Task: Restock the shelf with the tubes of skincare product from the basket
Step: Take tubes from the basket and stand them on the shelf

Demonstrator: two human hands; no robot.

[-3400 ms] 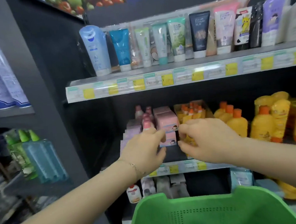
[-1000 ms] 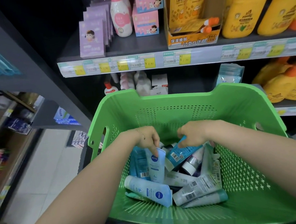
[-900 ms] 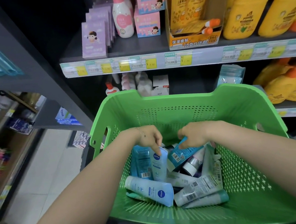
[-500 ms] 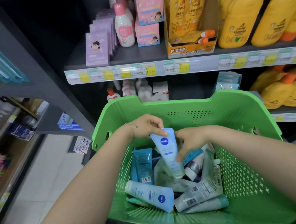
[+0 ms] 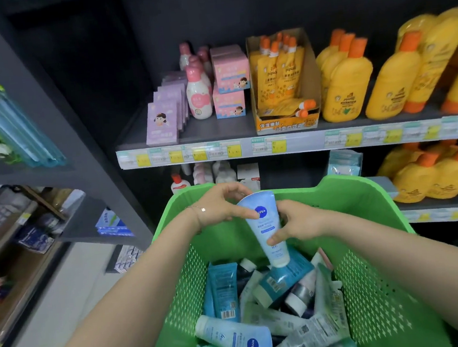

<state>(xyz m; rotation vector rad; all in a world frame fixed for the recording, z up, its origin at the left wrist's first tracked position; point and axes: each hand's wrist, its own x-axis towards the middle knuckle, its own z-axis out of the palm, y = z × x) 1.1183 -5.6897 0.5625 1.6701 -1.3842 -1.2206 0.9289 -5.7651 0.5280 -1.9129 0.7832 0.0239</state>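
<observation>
Tube (image 5: 264, 228): one, pale blue, upright and cap down, above the middle of the basket (image 5: 349, 187).
Left hand (image 5: 222, 204): fingers curled over the tube's crimped top end.
Right hand (image 5: 296, 220): thumb and fingers clasp the tube's middle.
Basket: green, holds a heap of tubes (image 5: 285, 279), at least eight, overlapping; exact count unclear.
Shelf (image 5: 218, 129): beyond the basket.

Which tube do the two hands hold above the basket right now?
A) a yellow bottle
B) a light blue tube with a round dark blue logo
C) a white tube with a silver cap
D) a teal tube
B: the left hand and right hand both hold the light blue tube, cap end down, above the pile in the green basket; the teal tube lies in the pile.
</observation>
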